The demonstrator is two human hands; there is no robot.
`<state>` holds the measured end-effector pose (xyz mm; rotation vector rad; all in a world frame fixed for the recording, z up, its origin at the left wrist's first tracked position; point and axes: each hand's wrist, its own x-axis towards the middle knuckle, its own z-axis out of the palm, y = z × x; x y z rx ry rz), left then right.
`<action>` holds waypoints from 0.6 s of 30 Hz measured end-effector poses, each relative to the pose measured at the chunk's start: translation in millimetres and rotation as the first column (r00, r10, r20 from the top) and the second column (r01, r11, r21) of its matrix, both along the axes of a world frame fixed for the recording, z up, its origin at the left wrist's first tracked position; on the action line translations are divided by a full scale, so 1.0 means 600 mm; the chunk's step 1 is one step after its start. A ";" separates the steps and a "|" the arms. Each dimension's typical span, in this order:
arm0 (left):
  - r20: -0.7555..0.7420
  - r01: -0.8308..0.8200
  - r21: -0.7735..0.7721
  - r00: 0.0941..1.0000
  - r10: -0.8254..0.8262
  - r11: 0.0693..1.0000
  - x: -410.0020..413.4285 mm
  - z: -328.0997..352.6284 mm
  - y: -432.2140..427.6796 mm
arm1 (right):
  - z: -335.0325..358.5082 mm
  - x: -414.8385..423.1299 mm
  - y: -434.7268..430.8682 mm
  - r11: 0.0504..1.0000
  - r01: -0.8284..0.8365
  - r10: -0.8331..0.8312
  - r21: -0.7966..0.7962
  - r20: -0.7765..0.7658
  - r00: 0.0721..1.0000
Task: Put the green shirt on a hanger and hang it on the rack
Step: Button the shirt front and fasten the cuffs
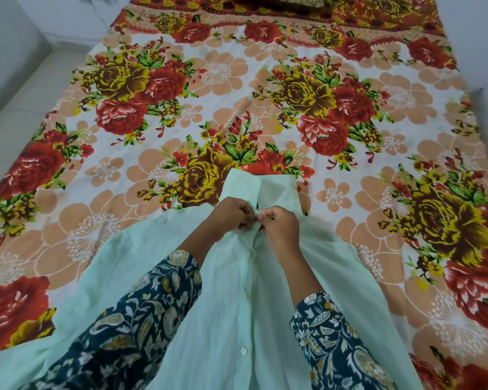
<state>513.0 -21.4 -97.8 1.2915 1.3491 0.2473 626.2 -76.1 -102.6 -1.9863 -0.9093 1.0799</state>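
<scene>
The pale green shirt lies spread on the bed, front up, its collar pointing away from me and white buttons down its placket. My left hand and my right hand meet just below the collar. Each pinches an edge of the shirt's front opening near the top button. My patterned dark sleeves cover part of the shirt. No hanger or rack is in view.
A floral bedsheet in red, yellow and peach covers the bed. A patterned pillow lies at the far end. Pale floor runs along the bed's left side and a wall along its right.
</scene>
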 end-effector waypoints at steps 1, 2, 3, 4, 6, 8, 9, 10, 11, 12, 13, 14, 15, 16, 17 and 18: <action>0.039 -0.044 -0.021 0.998 0.045 0.999 -0.002 -0.004 -0.002 | -0.003 0.001 0.003 0.999 0.033 -0.034 -0.015 -0.034 0.999; 0.066 -0.069 -0.047 0.995 0.072 0.997 -0.004 -0.008 -0.004 | -0.006 0.002 0.007 0.998 0.053 -0.054 -0.035 -0.046 0.997; 0.082 -0.075 -0.068 0.993 0.081 0.995 -0.005 -0.010 -0.006 | -0.009 0.003 0.010 0.997 0.060 -0.062 -0.052 -0.045 0.997; 0.085 -0.076 -0.077 0.993 0.082 0.994 -0.005 -0.011 -0.008 | -0.012 0.003 0.012 0.996 0.056 -0.059 -0.064 -0.040 0.997; 0.076 -0.108 -0.063 0.991 0.113 0.992 -0.007 -0.009 -0.014 | -0.011 0.004 0.009 0.996 0.046 -0.048 -0.076 -0.030 0.998; 0.029 -0.158 -0.011 0.987 0.158 0.987 -0.012 0.000 -0.023 | -0.009 0.008 0.002 0.995 0.048 -0.049 -0.088 -0.009 0.999; 0.001 -0.180 0.021 0.984 0.180 0.984 -0.018 0.009 -0.031 | -0.003 0.008 -0.005 0.994 0.053 -0.052 -0.094 0.005 0.999; -0.015 -0.199 0.045 0.980 0.200 0.979 -0.027 0.020 -0.041 | 0.007 0.007 -0.013 0.994 0.056 -0.055 -0.097 0.007 0.998; -0.015 -0.217 0.057 0.976 0.218 0.975 -0.037 0.033 -0.054 | 0.019 0.004 -0.024 0.994 0.060 -0.062 -0.095 -0.012 0.998; -0.003 -0.235 0.058 0.972 0.236 0.970 -0.048 0.048 -0.068 | 0.033 -0.002 -0.036 0.994 0.068 -0.072 -0.091 -0.048 0.996; 0.012 -0.251 0.046 0.968 0.251 0.967 -0.058 0.062 -0.083 | 0.046 -0.008 -0.049 0.993 0.076 -0.084 -0.088 -0.091 0.992; 0.029 -0.268 0.035 0.963 0.267 0.963 -0.071 0.080 -0.104 | 0.064 -0.017 -0.067 0.993 0.074 -0.086 -0.088 -0.135 0.987; 0.048 -0.284 0.028 0.958 0.283 0.958 -0.085 0.099 -0.126 | 0.083 -0.028 -0.084 0.994 0.070 -0.084 -0.084 -0.181 0.980; 0.068 -0.302 0.023 0.952 0.300 0.953 -0.099 0.118 -0.147 | 0.101 -0.039 -0.101 0.995 0.061 -0.078 -0.080 -0.225 0.971; 0.081 -0.316 0.023 0.946 0.313 0.948 -0.113 0.136 -0.170 | 0.118 -0.051 -0.118 0.995 0.051 -0.071 -0.080 -0.263 0.962; 0.088 -0.327 0.021 0.942 0.324 0.945 -0.126 0.152 -0.193 | 0.134 -0.063 -0.136 0.996 0.038 -0.061 -0.085 -0.290 0.955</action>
